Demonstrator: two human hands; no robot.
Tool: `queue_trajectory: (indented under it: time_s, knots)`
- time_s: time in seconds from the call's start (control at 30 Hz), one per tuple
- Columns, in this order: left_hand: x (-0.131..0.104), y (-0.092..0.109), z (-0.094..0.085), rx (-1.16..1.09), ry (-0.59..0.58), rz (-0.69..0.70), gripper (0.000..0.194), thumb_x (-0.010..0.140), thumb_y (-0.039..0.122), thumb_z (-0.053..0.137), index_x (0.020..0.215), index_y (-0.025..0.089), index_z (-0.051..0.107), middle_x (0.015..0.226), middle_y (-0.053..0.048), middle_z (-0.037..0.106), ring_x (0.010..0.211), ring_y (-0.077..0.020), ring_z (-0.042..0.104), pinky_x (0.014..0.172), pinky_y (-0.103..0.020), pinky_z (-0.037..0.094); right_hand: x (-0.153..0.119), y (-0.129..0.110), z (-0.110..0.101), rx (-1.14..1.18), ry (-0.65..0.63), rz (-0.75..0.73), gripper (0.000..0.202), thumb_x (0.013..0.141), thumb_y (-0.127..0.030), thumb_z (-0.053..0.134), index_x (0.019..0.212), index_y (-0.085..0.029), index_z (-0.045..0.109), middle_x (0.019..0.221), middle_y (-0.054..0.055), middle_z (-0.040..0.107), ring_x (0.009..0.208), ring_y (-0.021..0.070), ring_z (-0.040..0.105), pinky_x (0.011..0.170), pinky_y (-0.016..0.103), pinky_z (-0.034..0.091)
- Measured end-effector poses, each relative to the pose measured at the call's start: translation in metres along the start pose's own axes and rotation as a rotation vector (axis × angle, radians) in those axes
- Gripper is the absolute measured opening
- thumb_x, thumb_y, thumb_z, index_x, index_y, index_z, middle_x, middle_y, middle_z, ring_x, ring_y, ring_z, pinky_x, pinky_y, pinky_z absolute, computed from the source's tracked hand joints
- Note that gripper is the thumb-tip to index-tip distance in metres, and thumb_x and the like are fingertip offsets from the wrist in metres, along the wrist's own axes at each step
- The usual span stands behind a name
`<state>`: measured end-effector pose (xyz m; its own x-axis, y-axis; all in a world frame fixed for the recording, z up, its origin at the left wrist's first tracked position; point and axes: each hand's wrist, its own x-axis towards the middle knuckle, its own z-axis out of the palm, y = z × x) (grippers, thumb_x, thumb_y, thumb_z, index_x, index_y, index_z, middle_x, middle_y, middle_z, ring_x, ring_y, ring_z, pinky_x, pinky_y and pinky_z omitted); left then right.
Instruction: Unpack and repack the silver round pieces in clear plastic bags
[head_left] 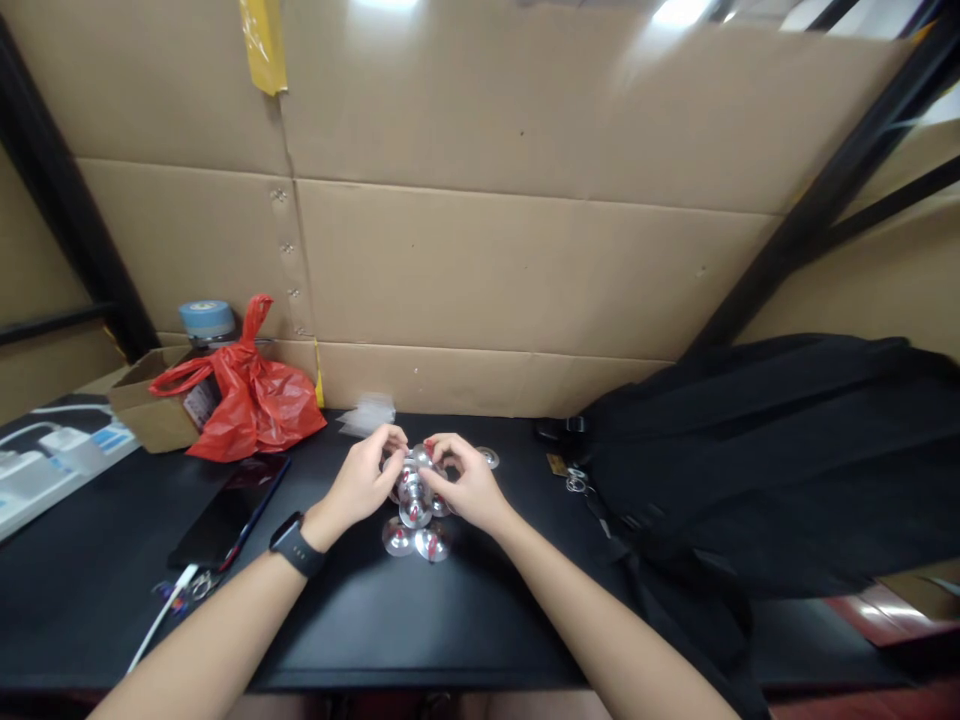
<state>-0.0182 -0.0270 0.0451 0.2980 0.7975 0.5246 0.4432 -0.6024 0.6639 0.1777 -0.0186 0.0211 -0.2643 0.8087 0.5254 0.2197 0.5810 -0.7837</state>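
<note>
A heap of small, shiny domed metal discs [414, 512] with red loops at their centres, like finger cymbals, sits on the black table in front of me. My left hand [373, 470] curls round the heap's left side, thumb and fingertips bent in against the upper discs. On the opposite side, my right hand [469, 482] has its fingers bent round a raised disc [423, 456] at the top, with red showing by the index fingertip. Two discs [433, 542] lie flat at the near edge of the heap. Another disc [488, 457] rests just beyond my right hand.
Clear plastic bags [368, 414] lie behind the heap. To the left are a phone [229, 512] with a cable, a red plastic bag [259, 400], a cardboard box [154, 405] and a power strip [56, 478]. A black backpack [780, 460] fills the right side.
</note>
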Motion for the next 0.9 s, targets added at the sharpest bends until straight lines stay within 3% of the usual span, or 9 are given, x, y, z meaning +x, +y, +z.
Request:
queue_trajectory:
  time_s: [0.13,0.3,0.47,0.6,0.73,0.83,0.9]
  knots:
    - [-0.002,-0.004,0.009,-0.198,-0.045,-0.089,0.011,0.088,0.026,0.061,0.094,0.018,0.061,0.091,-0.004,0.072,0.087,-0.0174,0.07,0.08,-0.028,0.054,0.0,0.0,0.0,0.183,-0.065,0.082,0.027,0.08,-0.037,0.071,0.077,-0.021,0.051,0.111,0.008,0.06,0.103,0.021,0.061,0.079,0.031,0.052]
    - [-0.004,-0.011,0.021,-0.374,0.0,-0.165,0.014,0.08,0.021,0.068,0.089,0.016,0.058,0.087,-0.005,0.07,0.083,-0.0161,0.069,0.079,-0.029,0.055,-0.002,-0.003,0.004,0.354,-0.14,0.135,0.041,0.071,-0.037,0.081,0.079,-0.022,0.044,0.111,0.008,0.061,0.102,0.0206,0.062,0.077,0.031,0.052]
    - [-0.004,-0.016,0.024,-0.613,-0.102,-0.261,0.028,0.072,0.014,0.069,0.092,0.018,0.05,0.085,-0.002,0.068,0.076,-0.014,0.07,0.069,-0.025,0.055,-0.002,-0.001,0.003,0.304,-0.15,0.125,0.044,0.067,-0.039,0.084,0.081,-0.022,0.046,0.109,0.006,0.06,0.099,0.0194,0.062,0.073,0.029,0.051]
    - [-0.005,-0.017,0.027,-0.631,-0.107,-0.302,0.031,0.07,0.015,0.07,0.092,0.018,0.048,0.081,-0.001,0.068,0.07,-0.0131,0.069,0.062,-0.022,0.053,-0.002,-0.002,0.002,0.255,-0.168,0.089,0.042,0.068,-0.038,0.083,0.082,-0.022,0.047,0.106,0.005,0.061,0.092,0.0179,0.062,0.074,0.03,0.052]
    - [-0.003,-0.017,0.021,-0.477,-0.1,-0.263,0.036,0.067,0.012,0.068,0.094,0.02,0.045,0.077,0.001,0.067,0.065,-0.0122,0.066,0.061,-0.022,0.051,0.002,-0.003,-0.002,0.171,-0.202,0.043,0.036,0.072,-0.036,0.08,0.089,-0.022,0.053,0.105,0.006,0.061,0.091,0.0184,0.062,0.075,0.032,0.053]
    - [0.002,-0.023,-0.001,-0.101,-0.067,-0.113,0.028,0.066,0.009,0.065,0.088,0.019,0.051,0.076,0.002,0.066,0.068,-0.0122,0.063,0.065,-0.023,0.049,0.008,0.007,-0.017,0.085,-0.099,0.06,0.033,0.074,-0.036,0.076,0.095,-0.022,0.055,0.102,0.006,0.063,0.093,0.0204,0.064,0.072,0.032,0.053]
    - [0.004,-0.033,-0.021,0.174,-0.097,-0.033,0.018,0.066,0.007,0.061,0.078,0.019,0.055,0.072,0.002,0.063,0.066,-0.0122,0.06,0.064,-0.023,0.046,0.012,0.021,-0.034,-0.134,0.005,0.107,0.031,0.073,-0.035,0.076,0.094,-0.022,0.058,0.096,0.005,0.065,0.087,0.0204,0.064,0.073,0.033,0.051]
